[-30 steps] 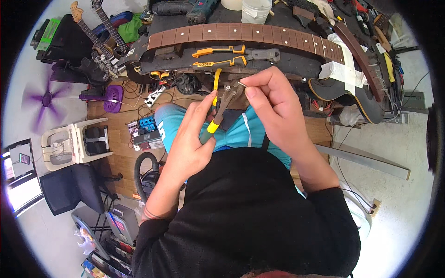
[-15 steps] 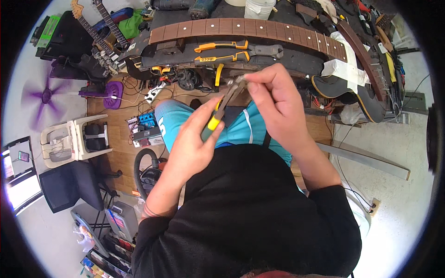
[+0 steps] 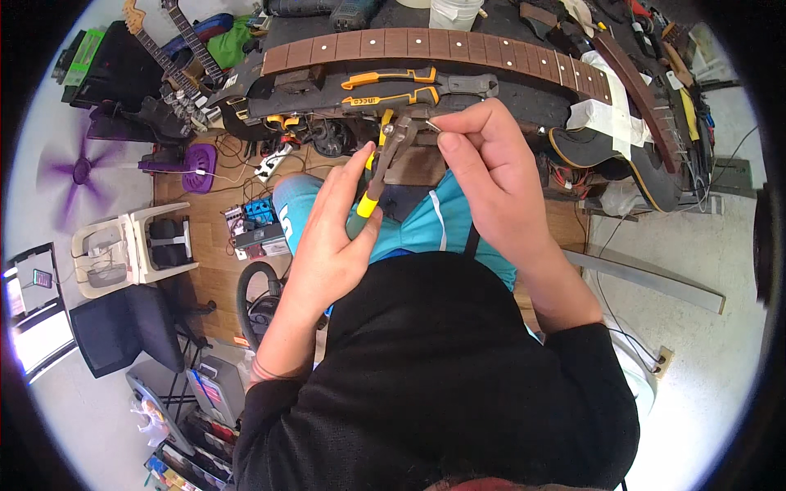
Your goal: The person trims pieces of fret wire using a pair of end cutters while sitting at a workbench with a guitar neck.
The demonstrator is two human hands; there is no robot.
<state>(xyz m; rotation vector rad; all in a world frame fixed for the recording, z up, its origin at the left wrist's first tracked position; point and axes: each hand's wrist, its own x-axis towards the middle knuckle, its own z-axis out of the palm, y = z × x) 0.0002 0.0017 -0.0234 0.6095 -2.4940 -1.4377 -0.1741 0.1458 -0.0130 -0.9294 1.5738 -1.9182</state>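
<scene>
In my left hand (image 3: 332,225) is a pair of pliers (image 3: 395,151) with green-and-yellow handles, its metal jaws pointing away from me over my lap. My right hand (image 3: 495,176) pinches a short, thin piece of metal wire (image 3: 433,125) between thumb and fingertips. The wire's visible end lies just right of the plier jaws, with a small gap between them. Past my hands, a guitar neck (image 3: 417,45) with a brown, dot-marked fretboard lies across the workbench. A pair of end nippers (image 3: 468,85) with orange-and-black handles rests on the near side of it.
A dark guitar body (image 3: 589,159) partly covered with white tape sits at the bench's right. Another brown fretboard (image 3: 639,98) lies beyond it. A white bucket (image 3: 454,15) stands at the back. To my left are a purple fan (image 3: 82,169), a white plastic chair (image 3: 123,245) and floor cables.
The pliers have drawn slightly left, away from my right hand, and their jaws are now apart from the wire. My right hand stays nearly in place, still pinching.
</scene>
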